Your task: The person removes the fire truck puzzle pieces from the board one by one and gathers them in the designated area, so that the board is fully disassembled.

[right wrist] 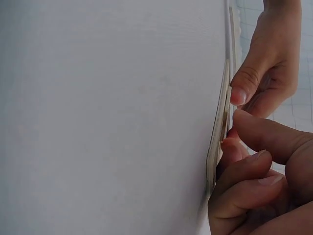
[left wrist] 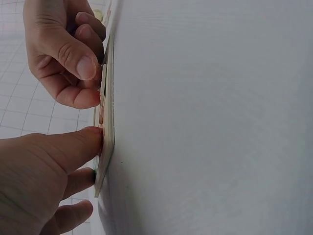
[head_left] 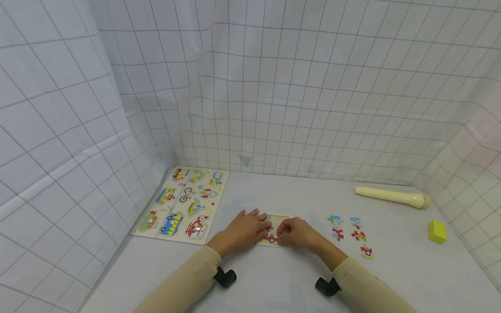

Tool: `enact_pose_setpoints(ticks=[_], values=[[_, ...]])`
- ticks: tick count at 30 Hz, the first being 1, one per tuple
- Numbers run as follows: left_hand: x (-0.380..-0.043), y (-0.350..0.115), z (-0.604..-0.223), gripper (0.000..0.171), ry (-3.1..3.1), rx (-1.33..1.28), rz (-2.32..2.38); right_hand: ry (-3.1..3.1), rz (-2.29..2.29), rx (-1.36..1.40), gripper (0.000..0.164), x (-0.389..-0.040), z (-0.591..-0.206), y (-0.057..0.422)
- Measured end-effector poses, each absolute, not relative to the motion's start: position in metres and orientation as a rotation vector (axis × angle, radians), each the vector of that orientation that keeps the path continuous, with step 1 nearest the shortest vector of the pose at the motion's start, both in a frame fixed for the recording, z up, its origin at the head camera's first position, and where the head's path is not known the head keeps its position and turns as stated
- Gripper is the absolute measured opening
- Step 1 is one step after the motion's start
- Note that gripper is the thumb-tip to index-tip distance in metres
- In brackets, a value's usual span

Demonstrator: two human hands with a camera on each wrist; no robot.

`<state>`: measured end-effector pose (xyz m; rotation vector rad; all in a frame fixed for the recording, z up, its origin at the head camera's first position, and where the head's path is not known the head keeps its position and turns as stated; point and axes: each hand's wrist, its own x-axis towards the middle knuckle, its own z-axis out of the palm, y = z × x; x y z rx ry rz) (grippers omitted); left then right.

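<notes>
A small wooden puzzle tray (head_left: 279,220) lies on the table between my hands, with colourful jigsaw pieces (head_left: 271,238) in its left part. My left hand (head_left: 242,229) rests over the tray's left side, fingers extended and fingertips touching the pieces. At the right side, my right hand (head_left: 299,234) has its fingers curled, with thumb and index finger pinching a puzzle piece (left wrist: 102,111) low over the tray. In the right wrist view, the tray edge (right wrist: 214,142) runs beside both hands, and the right fingers hide most of that piece.
Several loose jigsaw pieces (head_left: 358,235) lie to the right of the tray. A larger vehicle puzzle board (head_left: 213,204) lies at the left. Farther right are a pale yellow microphone-shaped stick (head_left: 391,195) and a yellow block (head_left: 436,231). Gridded white curtains (head_left: 297,95) enclose the table.
</notes>
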<state>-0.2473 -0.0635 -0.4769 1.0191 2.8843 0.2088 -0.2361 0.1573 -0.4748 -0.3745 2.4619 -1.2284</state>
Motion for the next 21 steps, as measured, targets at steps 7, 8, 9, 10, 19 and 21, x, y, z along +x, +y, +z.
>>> enact_pose_setpoints(ticks=[7,8,9,10,19,21], values=[[-0.2479,-0.0637,-0.4786,0.037,2.881,1.008,0.208,2.549,-1.099,-0.461,0.027,-0.2325,-0.4750,0.1543],[-0.2481,-0.0637,-0.4789,0.037,2.880,1.007,0.207,2.554,-1.089,-0.470,0.027,-0.2321,-0.4748,0.1535],[-0.2482,-0.0638,-0.4793,0.038,2.880,1.007,0.208,2.561,-1.078,-0.477,0.027,-0.2316,-0.4746,0.1527],[-0.2483,-0.0639,-0.4794,0.038,2.880,1.007,0.209,2.567,-1.068,-0.483,0.027,-0.2312,-0.4744,0.1519],[-0.2477,-0.0644,-0.4792,0.038,2.875,1.012,0.238,2.598,-1.023,-0.482,0.025,-0.2295,-0.4732,0.1484],[-0.2477,-0.0645,-0.4790,0.038,2.873,1.015,0.238,2.597,-1.031,-0.482,0.024,-0.2288,-0.4723,0.1500]])
